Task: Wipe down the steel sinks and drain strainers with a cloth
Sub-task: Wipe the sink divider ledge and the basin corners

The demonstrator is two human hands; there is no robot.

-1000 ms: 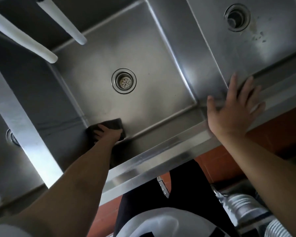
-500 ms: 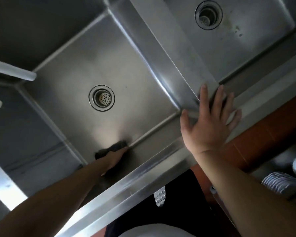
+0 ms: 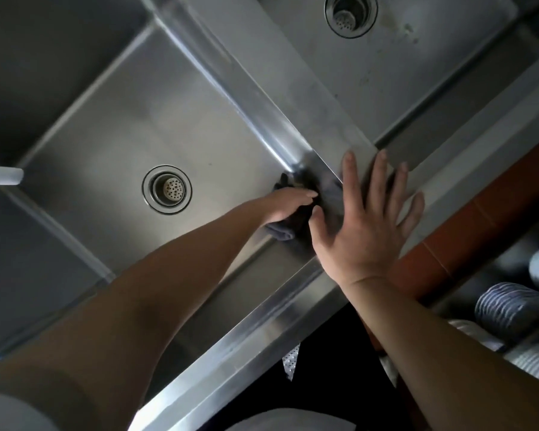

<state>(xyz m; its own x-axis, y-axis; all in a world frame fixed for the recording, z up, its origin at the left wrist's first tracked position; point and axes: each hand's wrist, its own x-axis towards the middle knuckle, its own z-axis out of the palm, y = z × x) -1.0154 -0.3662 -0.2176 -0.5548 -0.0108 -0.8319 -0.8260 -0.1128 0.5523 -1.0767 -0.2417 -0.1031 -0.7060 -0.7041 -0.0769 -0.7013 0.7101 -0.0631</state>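
Observation:
A steel sink basin fills the middle of the view, with a round perforated drain strainer in its floor. My left hand presses a dark cloth into the basin's near right corner. My right hand rests flat, fingers spread, on the steel divider where it meets the front rim. A second basin lies to the right, with its own strainer and some dark spots on its floor.
A white faucet spout juts in from the left edge. The sink's front rim runs diagonally below my arms. Red floor tiles and stacked striped dishes lie at the lower right.
My left hand has slid the cloth along the basin's front edge from the left corner to the right corner. My right hand has stayed on the divider while the view shifted.

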